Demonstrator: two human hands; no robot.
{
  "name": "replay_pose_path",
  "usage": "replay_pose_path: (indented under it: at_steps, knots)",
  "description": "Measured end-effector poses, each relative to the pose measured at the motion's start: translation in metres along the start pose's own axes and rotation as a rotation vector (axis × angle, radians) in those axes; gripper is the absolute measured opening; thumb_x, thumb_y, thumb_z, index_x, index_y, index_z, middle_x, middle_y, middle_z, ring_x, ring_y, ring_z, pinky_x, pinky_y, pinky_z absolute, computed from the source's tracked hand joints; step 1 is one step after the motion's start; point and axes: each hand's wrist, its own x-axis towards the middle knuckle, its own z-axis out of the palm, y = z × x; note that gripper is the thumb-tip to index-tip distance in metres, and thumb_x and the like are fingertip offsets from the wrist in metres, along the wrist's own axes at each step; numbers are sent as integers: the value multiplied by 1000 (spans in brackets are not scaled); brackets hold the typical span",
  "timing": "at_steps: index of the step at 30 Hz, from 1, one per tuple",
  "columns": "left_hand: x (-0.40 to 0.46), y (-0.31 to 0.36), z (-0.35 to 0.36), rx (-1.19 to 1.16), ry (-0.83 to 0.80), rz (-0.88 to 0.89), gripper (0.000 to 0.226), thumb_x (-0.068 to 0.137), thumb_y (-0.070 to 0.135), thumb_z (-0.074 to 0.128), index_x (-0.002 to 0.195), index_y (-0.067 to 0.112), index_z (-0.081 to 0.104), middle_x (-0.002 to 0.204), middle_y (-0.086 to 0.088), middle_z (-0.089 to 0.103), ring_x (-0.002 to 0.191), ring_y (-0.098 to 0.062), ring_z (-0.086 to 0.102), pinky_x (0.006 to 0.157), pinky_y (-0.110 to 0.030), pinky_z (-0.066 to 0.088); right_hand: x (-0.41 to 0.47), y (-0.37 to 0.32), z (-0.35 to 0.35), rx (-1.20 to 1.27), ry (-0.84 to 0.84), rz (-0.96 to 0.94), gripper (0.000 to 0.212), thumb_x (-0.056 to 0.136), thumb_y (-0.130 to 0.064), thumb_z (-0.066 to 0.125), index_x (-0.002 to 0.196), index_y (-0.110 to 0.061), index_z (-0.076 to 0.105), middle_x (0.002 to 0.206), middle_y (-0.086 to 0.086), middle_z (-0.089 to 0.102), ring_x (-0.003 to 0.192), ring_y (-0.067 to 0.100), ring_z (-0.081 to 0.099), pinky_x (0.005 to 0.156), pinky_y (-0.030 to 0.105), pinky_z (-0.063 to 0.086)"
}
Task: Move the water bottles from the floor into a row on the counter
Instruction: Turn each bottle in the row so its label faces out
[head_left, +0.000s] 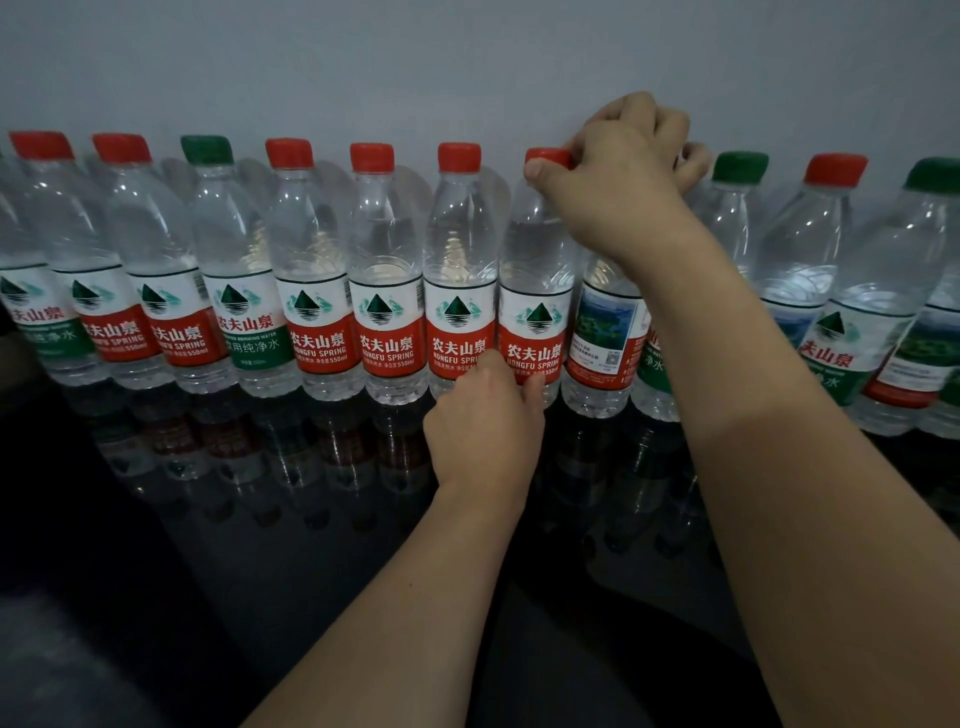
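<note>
Several clear water bottles with red or green caps and labels stand upright in a row on a glossy black counter (260, 519) against a grey wall. My right hand (618, 176) is closed over the red cap of one red-label bottle (535, 291) near the middle of the row. My left hand (483, 421) grips the base of that same bottle, thumb on its label. A bottle (602, 332) just to the right is turned so its picture panel faces me; my right forearm hides its top.
The grey wall (467, 62) stands directly behind the row. The counter's shiny surface mirrors the bottles in front of them. Bottles continue past both the left and right edges of the view. The floor is not in view.
</note>
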Motion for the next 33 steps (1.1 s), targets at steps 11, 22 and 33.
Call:
replay_pose_path:
  at_steps: [11,22,33]
  knots:
    - [0,0,0,5,-3,6,33,92,51,54,97,18,54,88,2,66,78,-20,65,58,-29,40,-1,3,0,25,11,7,51,84,-64,54,105,-19,66,134,2,40,129,27,27,108,50,14]
    - [0,0,1,-4,9,24,29,94,46,53,94,17,53,85,2,64,76,-21,64,58,-30,39,-1,4,0,-18,27,26,57,81,-69,54,107,-19,64,136,2,40,130,27,28,110,52,10]
    - [-1,-1,1,-8,16,6,30,92,49,53,94,19,54,83,3,65,74,-21,65,57,-28,37,-4,7,-3,-8,20,7,53,80,-70,53,106,-26,64,133,2,40,129,27,29,110,53,10]
